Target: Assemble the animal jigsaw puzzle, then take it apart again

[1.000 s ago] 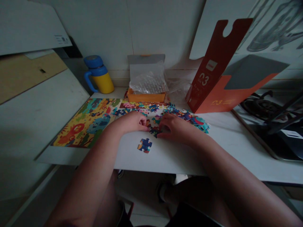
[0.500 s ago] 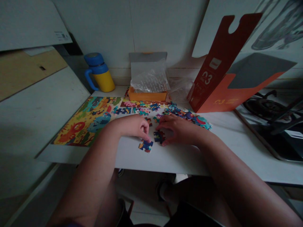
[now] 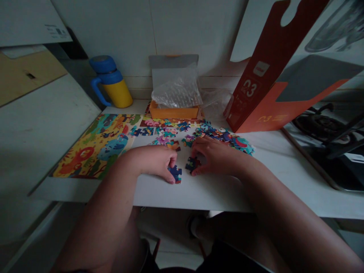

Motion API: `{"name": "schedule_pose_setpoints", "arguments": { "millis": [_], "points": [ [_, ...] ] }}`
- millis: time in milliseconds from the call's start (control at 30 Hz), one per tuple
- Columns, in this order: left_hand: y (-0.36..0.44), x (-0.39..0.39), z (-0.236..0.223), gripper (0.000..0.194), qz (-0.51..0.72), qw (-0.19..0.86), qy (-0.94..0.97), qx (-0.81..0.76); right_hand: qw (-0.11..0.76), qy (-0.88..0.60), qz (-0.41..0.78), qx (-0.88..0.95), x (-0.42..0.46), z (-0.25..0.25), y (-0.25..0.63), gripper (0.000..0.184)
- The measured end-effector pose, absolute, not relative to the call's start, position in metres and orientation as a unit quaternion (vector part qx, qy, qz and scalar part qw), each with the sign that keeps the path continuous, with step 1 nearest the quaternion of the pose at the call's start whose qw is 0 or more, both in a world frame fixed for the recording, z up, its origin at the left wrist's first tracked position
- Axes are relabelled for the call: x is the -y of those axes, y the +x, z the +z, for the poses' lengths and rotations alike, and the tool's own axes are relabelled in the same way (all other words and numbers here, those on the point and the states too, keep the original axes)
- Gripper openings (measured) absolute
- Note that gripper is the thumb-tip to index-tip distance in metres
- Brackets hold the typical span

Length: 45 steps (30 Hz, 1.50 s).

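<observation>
Two hands, two pieces, one each. All places relative to the small orange box. Left hand, in front of the box, grips one navy puzzle piece, thumb at its near side, fingers curled; wrist bent inward, back of hand up. Right hand, front-right of the box, has one dark puzzle piece between fingertips and thumb; palm down, forearm angled in from the near right. Both pieces sit in front of the box, just beside each other, not joined. Between hands and box: loose pieces, too many overlaps to count. One pile front-right, same. One printed sheet front-left. One blue-and-yellow flask left. One clear plastic wrap in the box. One tall orange carton right; one black appliance farther right.
</observation>
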<state>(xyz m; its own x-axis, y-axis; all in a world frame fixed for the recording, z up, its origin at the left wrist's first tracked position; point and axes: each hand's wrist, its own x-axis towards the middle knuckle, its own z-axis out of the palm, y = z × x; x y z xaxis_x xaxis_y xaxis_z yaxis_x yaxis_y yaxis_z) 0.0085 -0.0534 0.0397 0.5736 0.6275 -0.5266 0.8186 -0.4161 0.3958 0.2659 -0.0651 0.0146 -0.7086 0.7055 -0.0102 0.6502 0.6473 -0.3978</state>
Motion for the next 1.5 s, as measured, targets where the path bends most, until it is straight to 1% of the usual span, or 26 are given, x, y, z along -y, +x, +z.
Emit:
{"name": "schedule_pose_setpoints", "arguments": {
  "millis": [133, 167, 267, 300, 333, 467, 567, 767, 833, 933, 1033, 1133, 1300, 1400, 1500],
  "points": [
    [0.003, 0.047, 0.039, 0.047, -0.135, 0.304, 0.829, -0.449, 0.056, -0.372, 0.185, 0.908, 0.064, 0.018, 0.268, 0.038],
    [0.002, 0.045, 0.039, 0.047, -0.128, 0.299, 0.83, -0.454, 0.057, -0.37, 0.186, 0.909, 0.063, 0.018, 0.271, 0.04],
    [-0.001, 0.042, 0.041, 0.045, -0.101, 0.272, 0.83, -0.477, 0.064, -0.357, 0.186, 0.913, 0.059, 0.017, 0.282, 0.059],
    [-0.002, 0.041, 0.041, 0.044, -0.092, 0.265, 0.829, -0.484, 0.064, -0.351, 0.187, 0.915, 0.058, 0.016, 0.285, 0.062],
    [-0.002, 0.039, 0.04, 0.043, -0.083, 0.258, 0.828, -0.491, 0.064, -0.344, 0.189, 0.918, 0.056, 0.015, 0.287, 0.062],
    [-0.001, 0.035, 0.034, 0.038, -0.049, 0.236, 0.827, -0.507, 0.058, -0.328, 0.209, 0.919, 0.054, 0.016, 0.286, 0.048],
    [0.004, 0.032, 0.03, 0.034, -0.028, 0.238, 0.83, -0.503, 0.055, -0.338, 0.22, 0.913, 0.058, 0.019, 0.281, 0.043],
    [0.015, 0.032, 0.024, 0.037, -0.003, 0.246, 0.829, -0.502, 0.047, -0.336, 0.245, 0.908, 0.068, 0.024, 0.27, 0.043],
    [0.018, 0.033, 0.023, 0.033, 0.006, 0.256, 0.831, -0.494, 0.049, -0.327, 0.25, 0.91, 0.07, 0.024, 0.267, 0.043],
    [0.022, 0.035, 0.018, 0.021, 0.021, 0.273, 0.842, -0.464, 0.057, -0.32, 0.247, 0.913, 0.071, 0.024, 0.262, 0.043],
    [0.022, 0.035, 0.015, 0.015, 0.049, 0.333, 0.842, -0.422, 0.075, -0.316, 0.239, 0.915, 0.071, 0.022, 0.259, 0.044],
    [0.018, 0.034, 0.017, 0.018, 0.046, 0.398, 0.824, -0.401, 0.089, -0.319, 0.227, 0.916, 0.071, 0.018, 0.256, 0.044],
    [0.01, 0.031, 0.024, 0.029, -0.005, 0.363, 0.854, -0.373, 0.099, -0.317, 0.184, 0.925, 0.071, 0.011, 0.254, 0.051],
    [0.009, 0.031, 0.025, 0.029, -0.001, 0.356, 0.856, -0.374, 0.101, -0.323, 0.179, 0.924, 0.072, 0.01, 0.253, 0.051],
    [0.01, 0.032, 0.024, 0.028, -0.015, 0.38, 0.847, -0.372, 0.105, -0.329, 0.185, 0.92, 0.072, 0.012, 0.253, 0.047]
  ]
}}
